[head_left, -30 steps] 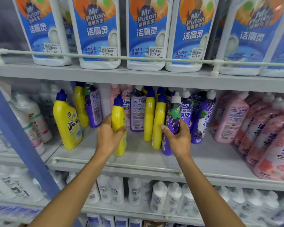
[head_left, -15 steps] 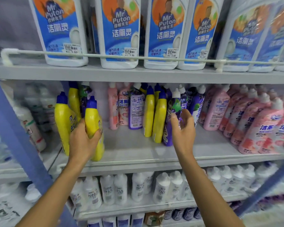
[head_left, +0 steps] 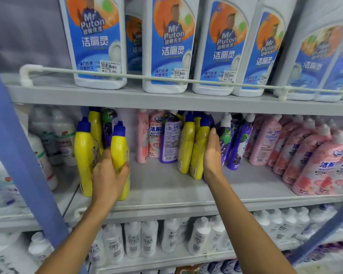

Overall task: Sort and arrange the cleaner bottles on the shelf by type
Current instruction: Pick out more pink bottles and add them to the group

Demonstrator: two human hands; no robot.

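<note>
My left hand grips a yellow bottle with a blue cap at the left of the middle shelf. It touches another yellow bottle, and a third stands behind them. My right hand lies with straight fingers between a pair of yellow bottles and a tilted purple grape bottle with a white cap, covering that bottle's lower body. More purple bottles stand to its right. A purple bottle showing its back label and pink bottles stand mid-shelf.
Rows of pink bottles fill the shelf's right. Large white blue-labelled bottles stand above behind a wire rail. Small white bottles fill the shelf below. A blue upright post runs down the left, with white bottles behind it.
My left hand carried the yellow bottle leftwards and set it beside the yellow ones at the left. My right hand loosened from its grip on the purple bottle to straight fingers.
</note>
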